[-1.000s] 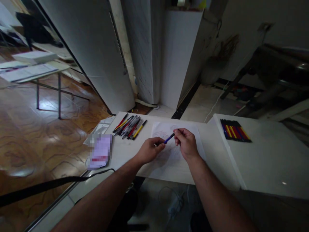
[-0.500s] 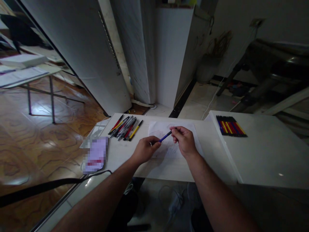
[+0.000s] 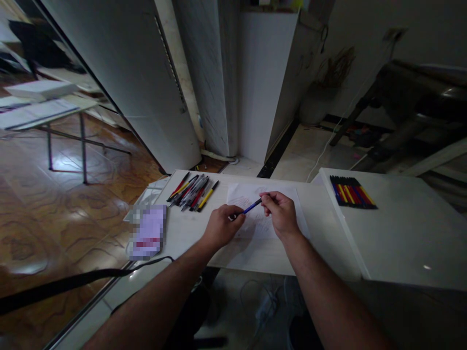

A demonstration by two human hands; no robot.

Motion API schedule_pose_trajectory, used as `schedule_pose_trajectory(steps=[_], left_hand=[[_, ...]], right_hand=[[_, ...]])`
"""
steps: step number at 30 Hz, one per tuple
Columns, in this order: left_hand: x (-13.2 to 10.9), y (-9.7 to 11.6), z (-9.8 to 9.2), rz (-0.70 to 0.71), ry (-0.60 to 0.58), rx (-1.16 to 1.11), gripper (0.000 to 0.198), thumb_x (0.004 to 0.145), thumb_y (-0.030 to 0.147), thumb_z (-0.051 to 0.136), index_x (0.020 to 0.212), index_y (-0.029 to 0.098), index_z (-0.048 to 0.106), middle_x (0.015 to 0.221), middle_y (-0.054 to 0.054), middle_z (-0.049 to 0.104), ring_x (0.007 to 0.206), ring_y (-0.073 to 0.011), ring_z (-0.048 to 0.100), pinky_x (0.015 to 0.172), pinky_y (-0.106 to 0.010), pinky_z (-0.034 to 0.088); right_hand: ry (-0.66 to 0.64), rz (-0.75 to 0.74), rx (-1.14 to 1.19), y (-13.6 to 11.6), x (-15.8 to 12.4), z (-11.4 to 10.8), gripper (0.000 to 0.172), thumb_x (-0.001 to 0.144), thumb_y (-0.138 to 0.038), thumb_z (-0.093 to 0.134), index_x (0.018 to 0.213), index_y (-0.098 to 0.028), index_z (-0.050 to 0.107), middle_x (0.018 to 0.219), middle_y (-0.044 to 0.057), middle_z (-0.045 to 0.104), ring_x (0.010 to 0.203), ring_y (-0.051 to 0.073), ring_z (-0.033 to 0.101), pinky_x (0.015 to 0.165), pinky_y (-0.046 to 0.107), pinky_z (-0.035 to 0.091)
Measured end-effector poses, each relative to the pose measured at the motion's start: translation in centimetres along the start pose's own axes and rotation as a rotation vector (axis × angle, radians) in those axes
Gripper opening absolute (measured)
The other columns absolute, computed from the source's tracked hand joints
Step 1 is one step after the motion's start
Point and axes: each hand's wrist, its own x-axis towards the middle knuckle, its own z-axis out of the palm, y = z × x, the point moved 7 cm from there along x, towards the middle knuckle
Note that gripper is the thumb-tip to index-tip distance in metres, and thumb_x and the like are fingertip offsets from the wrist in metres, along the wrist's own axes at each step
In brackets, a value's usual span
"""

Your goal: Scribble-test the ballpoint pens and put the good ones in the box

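A blue pen (image 3: 251, 207) with a dark end is held slantwise between my two hands, above a sheet of white paper (image 3: 268, 188) with scribbled lines. My left hand (image 3: 223, 224) pinches its lower left end. The dark upper end sits in the closed fingers of my right hand (image 3: 280, 212). To the left, a loose pile of pens (image 3: 193, 192) in red, yellow, black and clear lies on the white bench (image 3: 186, 231). On the raised white surface (image 3: 408, 233) at right, a neat row of blue, red and yellow pens (image 3: 352, 193) lies side by side.
A blurred-out purple packet (image 3: 150, 231) lies at the bench's left end, near a black strap (image 3: 73, 282). Beyond the bench stand a tall white cabinet (image 3: 134, 78) and a pillar. A cable and a power strip (image 3: 264, 308) lie on the floor below.
The view has shifted slightly, so everything appears a little further right. Both hands keep their hold on the blue pen, with hardly any movement.
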Motion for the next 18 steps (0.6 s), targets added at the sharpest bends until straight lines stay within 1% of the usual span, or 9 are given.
schedule_pose_trajectory(steps=[5,9,13,18], left_hand=[[-0.18,0.46,-0.18,0.028,0.054,-0.011,0.023,0.079,0.028,0.063,0.098,0.020,0.073,0.084,-0.003,0.072,0.072,-0.0147,0.062,0.071,-0.026,0.047],[-0.12,0.29,-0.16,0.045,0.074,-0.008,0.018,0.081,0.028,0.062,0.091,0.019,0.073,0.085,-0.004,0.072,0.073,-0.0155,0.063,0.070,-0.026,0.048],[-0.09,0.18,-0.13,0.058,0.065,-0.006,0.018,0.082,0.028,0.062,0.093,0.020,0.073,0.085,-0.004,0.072,0.073,-0.0154,0.062,0.071,-0.026,0.048],[-0.11,0.42,-0.32,0.101,0.062,0.036,0.019,0.083,0.031,0.062,0.095,0.020,0.073,0.087,-0.005,0.072,0.081,-0.0176,0.062,0.075,-0.028,0.047]], right_hand=[[0.014,0.028,0.039,0.34,-0.01,-0.13,0.025,0.071,-0.039,0.074,0.078,-0.016,0.069,0.060,-0.002,0.059,0.047,0.007,0.046,0.042,0.021,0.035],[-0.044,0.069,0.087,0.59,-0.08,0.18,0.027,0.070,-0.038,0.075,0.084,-0.016,0.069,0.062,-0.002,0.060,0.047,0.007,0.046,0.042,0.021,0.034],[-0.078,0.099,0.092,0.78,-0.14,0.39,0.028,0.070,-0.037,0.075,0.088,-0.016,0.070,0.063,-0.002,0.060,0.048,0.007,0.046,0.042,0.021,0.035],[-0.048,0.090,0.077,0.88,0.03,0.07,0.026,0.069,-0.037,0.075,0.083,-0.016,0.071,0.062,-0.001,0.059,0.049,0.007,0.046,0.042,0.021,0.035]])
